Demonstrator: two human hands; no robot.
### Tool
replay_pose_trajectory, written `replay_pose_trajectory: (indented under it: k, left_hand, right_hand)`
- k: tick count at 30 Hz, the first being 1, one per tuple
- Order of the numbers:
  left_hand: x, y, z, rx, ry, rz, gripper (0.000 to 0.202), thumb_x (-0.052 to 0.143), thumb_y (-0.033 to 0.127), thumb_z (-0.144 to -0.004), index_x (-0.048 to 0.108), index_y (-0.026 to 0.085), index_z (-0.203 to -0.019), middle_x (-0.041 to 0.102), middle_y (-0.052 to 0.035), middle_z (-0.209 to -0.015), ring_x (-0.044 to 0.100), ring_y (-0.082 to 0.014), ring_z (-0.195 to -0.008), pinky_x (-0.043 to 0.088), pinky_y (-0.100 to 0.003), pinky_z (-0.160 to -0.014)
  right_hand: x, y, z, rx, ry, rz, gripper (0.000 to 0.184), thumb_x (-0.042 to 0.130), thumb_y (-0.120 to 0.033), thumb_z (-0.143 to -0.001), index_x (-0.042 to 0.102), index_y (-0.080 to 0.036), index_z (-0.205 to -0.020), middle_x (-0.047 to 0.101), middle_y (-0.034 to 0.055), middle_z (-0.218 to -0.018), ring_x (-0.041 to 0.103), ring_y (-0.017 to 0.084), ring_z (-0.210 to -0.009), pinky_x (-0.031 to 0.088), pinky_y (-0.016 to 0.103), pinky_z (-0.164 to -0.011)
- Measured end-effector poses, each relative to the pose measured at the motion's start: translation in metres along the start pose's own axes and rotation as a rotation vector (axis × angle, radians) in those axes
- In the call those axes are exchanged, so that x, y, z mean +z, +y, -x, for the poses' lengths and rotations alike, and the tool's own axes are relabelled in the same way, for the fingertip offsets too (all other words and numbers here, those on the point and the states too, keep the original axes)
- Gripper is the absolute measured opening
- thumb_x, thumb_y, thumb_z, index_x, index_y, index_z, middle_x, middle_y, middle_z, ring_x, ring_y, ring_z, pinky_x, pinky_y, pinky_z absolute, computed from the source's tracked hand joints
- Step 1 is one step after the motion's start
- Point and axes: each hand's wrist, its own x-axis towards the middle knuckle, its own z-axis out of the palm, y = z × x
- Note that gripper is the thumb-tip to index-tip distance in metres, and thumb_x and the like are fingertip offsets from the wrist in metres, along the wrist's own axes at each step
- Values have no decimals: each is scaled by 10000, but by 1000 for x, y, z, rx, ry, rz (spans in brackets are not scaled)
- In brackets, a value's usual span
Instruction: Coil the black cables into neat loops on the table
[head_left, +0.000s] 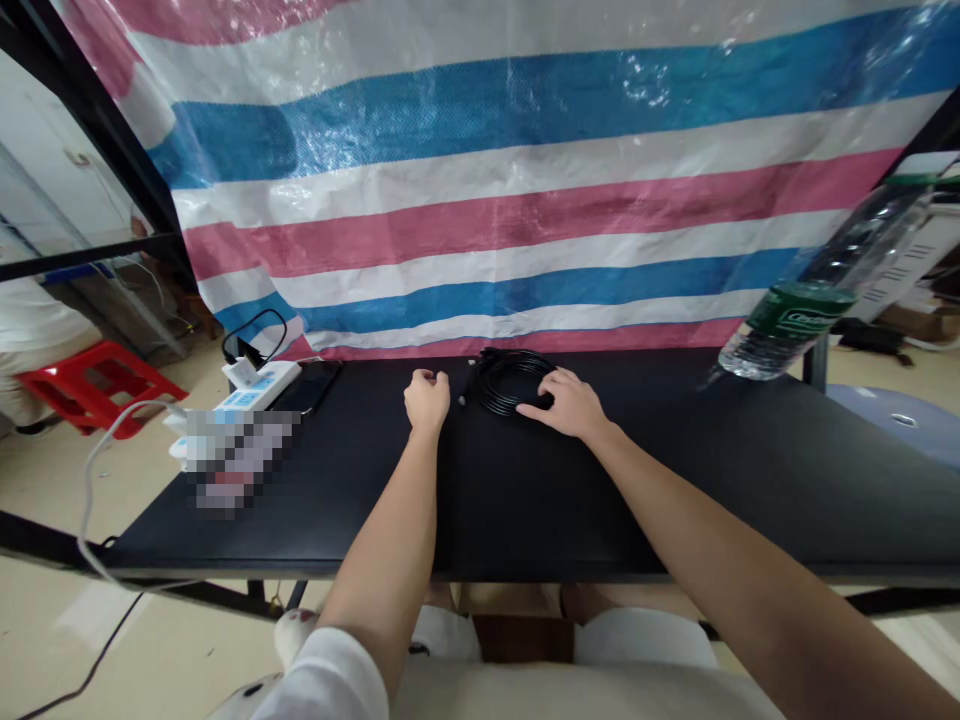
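A coil of black cable (504, 380) lies on the black table (525, 500) near its far edge. My right hand (568, 402) rests on the coil's right side with its fingers laid over the loops. My left hand (427, 398) sits just left of the coil with its fingers curled into a loose fist. One end of the cable (463, 398) lies between my left hand and the coil. I cannot make out whether the left hand pinches anything.
A white power strip (251, 390) and a dark phone (311, 385) lie at the table's left. A clear water bottle (814, 290) leans at the far right. A striped tarp (525, 200) hangs behind. A red stool (97, 385) stands left, on the floor.
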Motion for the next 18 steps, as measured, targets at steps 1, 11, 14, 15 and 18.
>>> replay_pose_trajectory:
  k: [1,11,14,15,18]
  left_hand:
    - [1,1,1,0,-7,-8,195,538,282,-838,639,214,-990,723,-95,-1051,661,-242,-1009,478,-311,-845]
    - [4,6,10,33,-49,-78,157,540,250,-828,640,212,-943,711,-102,-1072,651,-237,-1038,469,-312,-867]
    - [4,5,9,58,-44,-79,156,542,249,-824,638,203,-938,703,-118,-1081,648,-244,-1040,469,-320,-860]
    - [5,4,9,65,-42,-77,157,543,247,-821,638,199,-937,701,-123,-1082,647,-246,-1039,469,-322,-861]
    - [5,2,7,67,-28,-57,151,552,237,-805,640,200,-922,701,-120,-1065,647,-243,-1032,469,-324,-864]
  right_hand:
    - [-3,9,4,14,12,14,413,579,-634,-742,635,-227,-783,629,107,-1018,498,327,-1184,438,513,-925]
    - [-7,51,10,306,279,6,352,524,-544,-772,659,-228,-845,607,107,-1211,400,377,-1279,207,686,-1014]
    - [-6,51,1,461,542,-115,317,419,-428,-829,656,-218,-853,631,117,-1138,489,334,-1167,323,605,-945]
    - [-6,51,-2,527,625,-150,309,395,-386,-830,649,-211,-832,641,121,-1083,518,321,-1106,357,570,-910]
    - [-5,53,-6,687,791,-218,251,395,-310,-792,620,-208,-752,641,118,-928,545,301,-975,402,492,-828]
